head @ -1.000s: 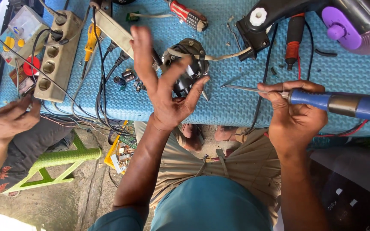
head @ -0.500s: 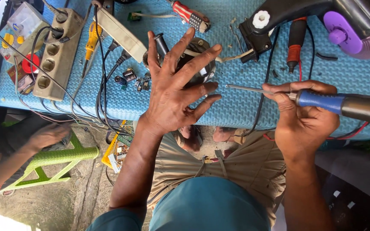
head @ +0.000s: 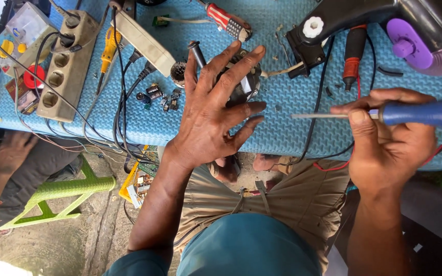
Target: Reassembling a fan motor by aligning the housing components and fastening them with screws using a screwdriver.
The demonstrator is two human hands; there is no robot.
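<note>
A person seated at a blue textured mat works with both bare hands over a bench crowded with electrical parts. The left hand lies palm down with its fingers spread wide, resting on a small dark metal motor part near the middle of the mat; the hand covers most of it, so only its right edge shows between the fingers. The right hand is closed around the blue handle of a soldering iron, thumb and forefinger pinching near the front of the grip, the thin metal tip pointing left toward the covered part and stopping short of the left hand. A beige power strip with 4 round sockets sits at the mat's left end, black cables trailing from it over the edge. A red-handled screwdriver lies at the top, and a black tool with a purple knob fills the upper right corner. Another person's hand rests on a knee at the lower left, beside a green plastic stool.
</note>
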